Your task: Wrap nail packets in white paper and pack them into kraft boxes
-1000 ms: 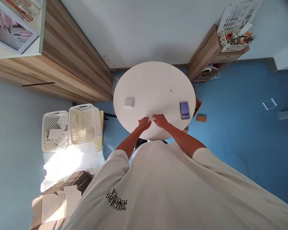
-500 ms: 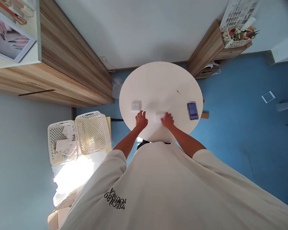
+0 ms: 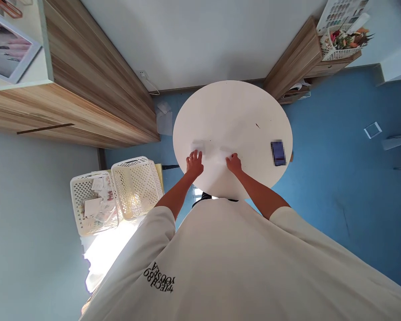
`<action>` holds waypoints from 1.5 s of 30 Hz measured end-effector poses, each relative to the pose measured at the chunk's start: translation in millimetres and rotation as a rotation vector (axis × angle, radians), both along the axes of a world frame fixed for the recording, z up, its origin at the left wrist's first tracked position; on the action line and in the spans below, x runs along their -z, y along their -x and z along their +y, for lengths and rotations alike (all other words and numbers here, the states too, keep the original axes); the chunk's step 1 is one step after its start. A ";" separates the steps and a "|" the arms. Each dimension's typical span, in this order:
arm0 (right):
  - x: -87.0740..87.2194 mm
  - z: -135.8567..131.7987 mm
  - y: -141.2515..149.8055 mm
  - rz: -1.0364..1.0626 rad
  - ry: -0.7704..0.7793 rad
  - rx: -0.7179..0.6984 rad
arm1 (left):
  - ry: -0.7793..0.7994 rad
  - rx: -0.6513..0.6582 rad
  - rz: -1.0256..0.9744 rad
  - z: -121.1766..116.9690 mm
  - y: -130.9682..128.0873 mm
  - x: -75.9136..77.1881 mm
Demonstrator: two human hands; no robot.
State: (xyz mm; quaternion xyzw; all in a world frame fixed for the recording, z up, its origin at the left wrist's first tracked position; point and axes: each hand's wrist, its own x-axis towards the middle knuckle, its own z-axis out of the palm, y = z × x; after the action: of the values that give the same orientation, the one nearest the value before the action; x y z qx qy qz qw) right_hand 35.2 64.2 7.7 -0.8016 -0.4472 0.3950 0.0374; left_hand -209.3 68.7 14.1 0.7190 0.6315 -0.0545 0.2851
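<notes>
A round white table [image 3: 234, 102] stands before me. My left hand [image 3: 194, 164], fingers spread, reaches over the near edge of a small white box [image 3: 198, 145] on the table's left side. The fingertips overlap the box; whether they press on it I cannot tell. My right hand [image 3: 234, 164] is closed, its fingers curled at the edge of a thin, pale white piece [image 3: 225, 151] that lies on the tabletop. This piece blends into the table, so its exact kind is unclear.
A blurred dark-blue rectangular object [image 3: 278, 153] lies at the table's right. White perforated baskets [image 3: 137, 187] stand at lower left, one holding papers and packets. A wooden cabinet [image 3: 103, 89] rises on the left; a smaller cabinet [image 3: 297, 58] carries a flower basket [image 3: 345, 42].
My left hand has shifted forward and left onto the near edge of the white box. The right hand has moved slightly left and forward, its fingers more curled. The whole view has shifted slightly.
</notes>
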 end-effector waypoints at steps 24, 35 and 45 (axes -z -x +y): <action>-4.7 23.3 43.4 -0.194 -0.289 -0.788 | 0.003 0.094 0.125 2.1 -0.3 -19.3; -29.4 -42.4 -7.5 -0.217 -0.388 -0.822 | -0.132 -0.014 0.142 -63.0 -31.0 -36.2; -30.9 -165.7 -74.6 -0.188 -0.458 -0.918 | -0.176 -0.115 0.162 -210.3 -96.7 -43.3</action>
State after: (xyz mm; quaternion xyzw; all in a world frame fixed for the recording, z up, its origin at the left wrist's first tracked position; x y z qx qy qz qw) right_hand 109.9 -101.5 38.7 -0.5262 -0.8291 0.1889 -0.0056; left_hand -112.6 -141.7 57.5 0.6969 0.6951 -0.0405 0.1717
